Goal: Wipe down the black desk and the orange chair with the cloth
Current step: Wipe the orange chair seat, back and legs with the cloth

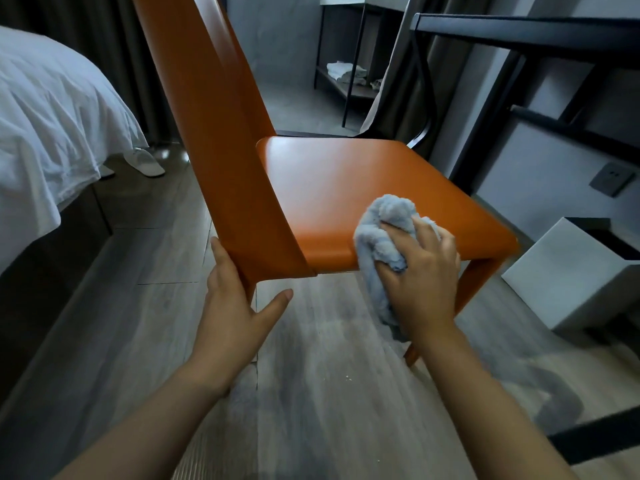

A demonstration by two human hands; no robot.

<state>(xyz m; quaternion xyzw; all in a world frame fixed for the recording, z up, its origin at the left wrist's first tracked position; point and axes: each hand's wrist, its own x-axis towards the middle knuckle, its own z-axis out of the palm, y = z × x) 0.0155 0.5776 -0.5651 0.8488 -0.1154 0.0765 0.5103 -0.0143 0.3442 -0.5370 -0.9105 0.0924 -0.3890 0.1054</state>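
The orange chair (332,188) stands in the middle of the view, its tall back on the left and its seat toward the right. My right hand (420,275) grips a bunched pale blue cloth (381,230) and presses it against the seat's near edge; part of the cloth hangs below the seat. My left hand (235,306) touches the lower rear of the chair back with straight fingers, thumb spread out. The black desk (519,34) shows at the upper right, beyond the chair.
A bed with white sheets (48,126) fills the left side, with white slippers (143,162) by it. A white box (581,271) sits on the wooden floor at the right. A dark shelf with folded towels (346,72) stands at the back.
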